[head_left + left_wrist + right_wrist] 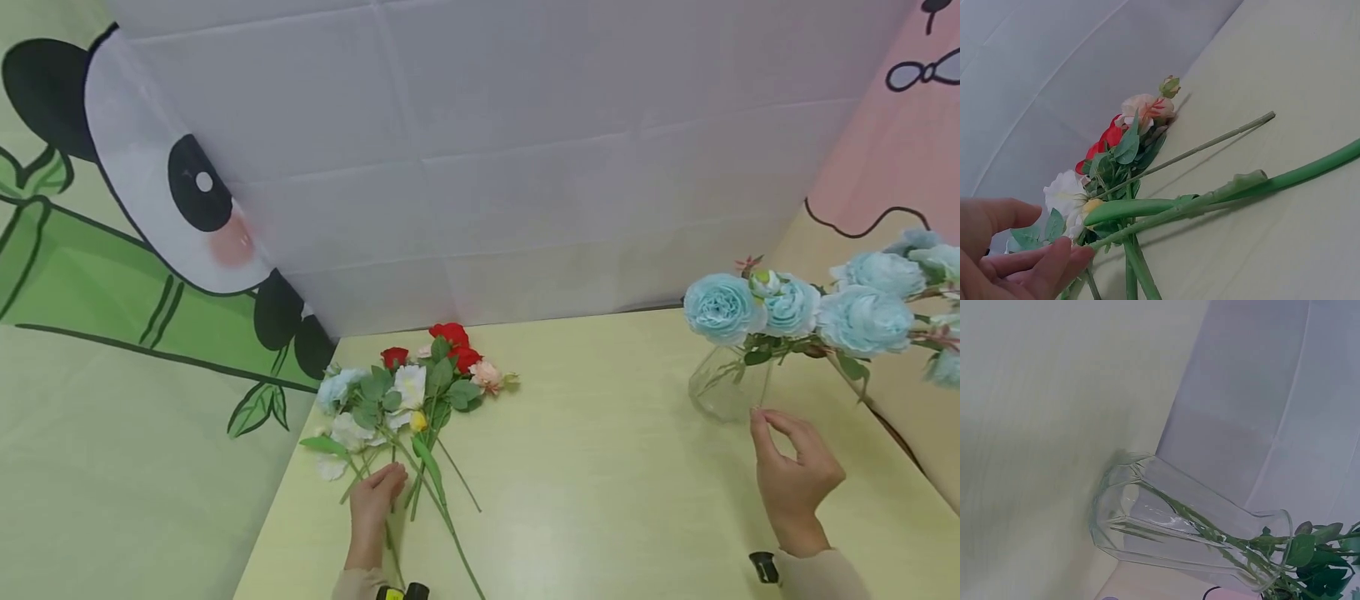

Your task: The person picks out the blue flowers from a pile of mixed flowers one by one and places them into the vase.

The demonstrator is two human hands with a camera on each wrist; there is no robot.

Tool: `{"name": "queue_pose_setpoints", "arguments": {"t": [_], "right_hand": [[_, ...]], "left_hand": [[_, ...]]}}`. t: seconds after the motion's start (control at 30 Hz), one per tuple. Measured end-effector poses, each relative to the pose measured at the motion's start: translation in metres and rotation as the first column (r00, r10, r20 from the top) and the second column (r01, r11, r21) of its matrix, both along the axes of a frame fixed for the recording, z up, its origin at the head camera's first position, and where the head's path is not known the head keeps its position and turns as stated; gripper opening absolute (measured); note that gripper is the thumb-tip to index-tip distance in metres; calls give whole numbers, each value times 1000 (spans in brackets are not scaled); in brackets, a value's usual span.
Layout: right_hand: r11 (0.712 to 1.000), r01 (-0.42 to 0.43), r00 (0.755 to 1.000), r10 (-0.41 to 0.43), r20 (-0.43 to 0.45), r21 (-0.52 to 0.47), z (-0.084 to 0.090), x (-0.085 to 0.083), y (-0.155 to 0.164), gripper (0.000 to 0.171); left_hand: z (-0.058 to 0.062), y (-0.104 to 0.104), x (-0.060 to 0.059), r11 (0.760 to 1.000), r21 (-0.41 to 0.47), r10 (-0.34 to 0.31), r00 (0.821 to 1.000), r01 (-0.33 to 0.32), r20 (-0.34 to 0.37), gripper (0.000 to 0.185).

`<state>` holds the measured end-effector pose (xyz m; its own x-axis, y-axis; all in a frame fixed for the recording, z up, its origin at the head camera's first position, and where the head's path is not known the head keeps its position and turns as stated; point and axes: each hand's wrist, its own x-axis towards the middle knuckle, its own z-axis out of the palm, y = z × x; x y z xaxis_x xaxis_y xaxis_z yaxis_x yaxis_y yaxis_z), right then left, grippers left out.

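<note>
My left hand point(377, 496) is over the stems of a loose pile of artificial flowers on the table. In the left wrist view its thumb stands apart from the fingers point(1054, 269), which are beside a green stem point(1179, 212). The pile has red roses point(450, 335), white flowers point(410, 386) and a yellow bud point(417, 421). My right hand point(798, 467) is just in front of a clear glass vase point(712, 387), its thumb and index fingertips close together. I see nothing held there. Light blue flowers point(723, 308) stand in the vase, leaves at its mouth.
A pale yellow table point(585, 467) lies beneath everything. Behind it hangs a whitish cloth point(525, 208), and a panda print point(172, 183) covers the left side. More blue blooms point(862, 321) reach out to the right of the vase.
</note>
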<state>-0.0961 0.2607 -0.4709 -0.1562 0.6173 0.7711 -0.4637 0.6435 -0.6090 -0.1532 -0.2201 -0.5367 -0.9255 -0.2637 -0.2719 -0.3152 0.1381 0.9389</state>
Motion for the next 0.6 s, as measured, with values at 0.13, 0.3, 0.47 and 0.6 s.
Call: {"name": "queue_pose_setpoints", "arguments": {"t": [0.13, 0.3, 0.47, 0.6], "right_hand": [[999, -39, 999, 40, -20, 25, 2, 3, -11, 23], [998, -53, 999, 53, 4, 24, 0, 8, -14, 24], [997, -81, 996, 80, 30, 15, -4, 12, -11, 13], [993, -114, 991, 113, 70, 18, -7, 14, -10, 2]], "left_hand": [[-3, -3, -8, 999, 45, -30, 1000, 30, 1, 41], [-4, 0, -14, 995, 95, -32, 999, 30, 24, 44], [-6, 1, -19, 996, 91, -24, 998, 18, 61, 46], [-9, -1, -23, 998, 59, -35, 996, 31, 79, 45]]}}
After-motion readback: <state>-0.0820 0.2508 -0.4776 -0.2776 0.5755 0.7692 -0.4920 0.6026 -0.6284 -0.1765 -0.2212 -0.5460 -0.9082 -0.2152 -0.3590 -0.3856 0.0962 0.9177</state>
